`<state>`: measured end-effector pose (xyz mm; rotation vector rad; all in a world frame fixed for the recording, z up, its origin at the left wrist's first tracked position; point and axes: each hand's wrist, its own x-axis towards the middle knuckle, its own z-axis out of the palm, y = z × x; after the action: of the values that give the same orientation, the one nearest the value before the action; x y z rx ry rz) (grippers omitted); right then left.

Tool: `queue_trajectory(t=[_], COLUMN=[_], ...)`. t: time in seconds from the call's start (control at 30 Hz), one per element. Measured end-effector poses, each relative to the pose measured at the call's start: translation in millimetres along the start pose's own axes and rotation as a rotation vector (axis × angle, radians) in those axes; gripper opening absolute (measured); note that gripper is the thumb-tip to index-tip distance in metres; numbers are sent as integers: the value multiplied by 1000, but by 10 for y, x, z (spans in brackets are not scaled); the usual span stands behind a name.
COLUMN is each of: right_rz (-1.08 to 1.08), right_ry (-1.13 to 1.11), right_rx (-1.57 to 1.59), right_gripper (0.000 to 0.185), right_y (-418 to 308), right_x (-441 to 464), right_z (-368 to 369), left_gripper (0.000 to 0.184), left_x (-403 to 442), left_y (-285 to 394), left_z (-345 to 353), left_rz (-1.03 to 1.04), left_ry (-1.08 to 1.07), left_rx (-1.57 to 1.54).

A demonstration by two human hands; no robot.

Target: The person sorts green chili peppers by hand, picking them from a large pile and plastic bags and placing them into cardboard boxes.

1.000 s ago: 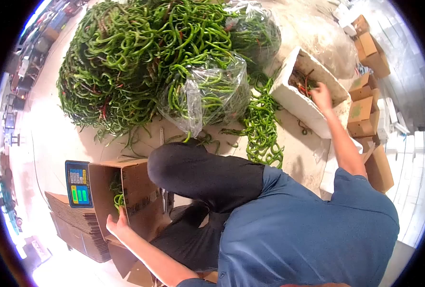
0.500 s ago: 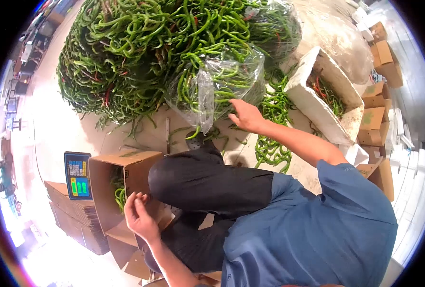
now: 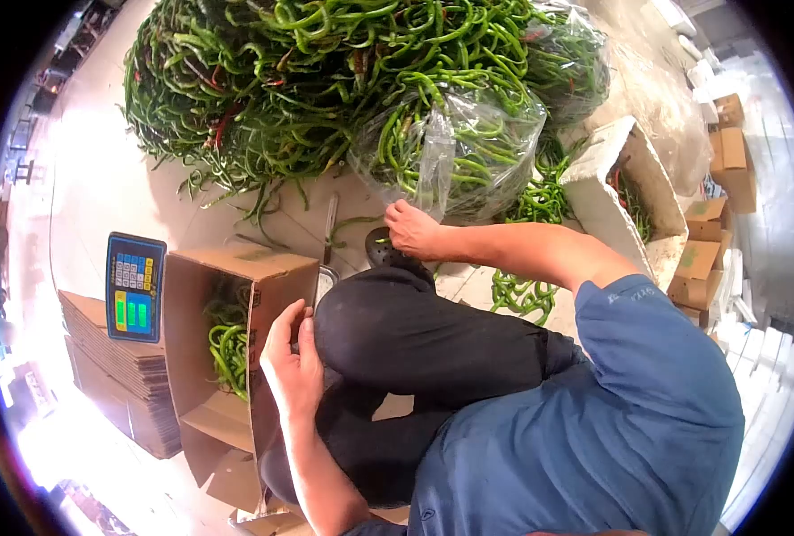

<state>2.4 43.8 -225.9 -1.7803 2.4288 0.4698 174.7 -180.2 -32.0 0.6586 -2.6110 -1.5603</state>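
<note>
My left hand (image 3: 294, 357) is beside the open cardboard box (image 3: 276, 268), thumb and fingers apart, holding nothing visible. Green peppers (image 3: 228, 357) lie inside that box. Over the dark shoe (image 3: 388, 250), at the lower edge of a clear plastic bag of green peppers (image 3: 468, 147), my right hand (image 3: 412, 230) has its fingers curled together. What they pinch is too small to make out; a bit of green shows beside the fingertips. Behind the bag rises a large pile of green peppers (image 3: 263, 89) with a few red ones.
A scale display (image 3: 135, 286) stands left of the box, above stacked flat cardboard (image 3: 116, 375). At the right is a white foam box (image 3: 629, 188) with red and green peppers, near more cartons (image 3: 732, 156). Loose peppers (image 3: 522, 295) lie on the floor beyond my leg.
My right hand has left the foam box and come across to the lower edge of the bag. My left hand has drawn back from the cardboard box's opening toward my knee. The view has shifted.
</note>
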Motion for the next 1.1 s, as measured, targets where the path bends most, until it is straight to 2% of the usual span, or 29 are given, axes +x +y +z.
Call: queue_trajectory(t=[0.07,0.17,0.27,0.4,0.6,0.7,0.77,0.8,0.9,0.93,0.97,1.03,1.1], right_rz=[27,123,171,59,116,37,-58,-87,17,54,57,55,129], right_ry=[7,170,141,195,236,316,275,186,312,398,521,578,767], right_rx=[10,170,302,307,378,359,355,420,502,518,520,602,596], right_gripper=[21,20,18,16,16,15,15,19,30,39,37,35,31], right_y=[-37,-41,-77,-167,-95,-86,-157,-166,-96,-26,75,240,320], right_x=[-13,-25,-180,-387,-390,-460,-570,-623,-778,-816,-858,-964,-1089], right_z=[31,75,132,247,-4,-90,-147,-189,-403,-457,-527,-904,-1219], left_gripper=[23,22,21,21,21,22,22,22,22,22,22,22,22], left_x=[0,-4,-25,-54,-77,-78,-82,-80,-91,-92,-92,-96,-113], left_y=[54,21,18,15,-38,-23,-21,-14,-9,-10,-8,-70,-93], left_z=[-28,-45,-67,-74,-68,-78,-68,-65,-80,-84,-86,-103,-107], left_rz=[27,63,72,98,104,106,93,91,71,65,60,73,72], left_ry=[5,-5,-13,-18,-9,-5,-5,-9,-11,-9,-3,6,12], left_rx=[8,38,69,96,115,111,87,78,59,52,42,57,63])
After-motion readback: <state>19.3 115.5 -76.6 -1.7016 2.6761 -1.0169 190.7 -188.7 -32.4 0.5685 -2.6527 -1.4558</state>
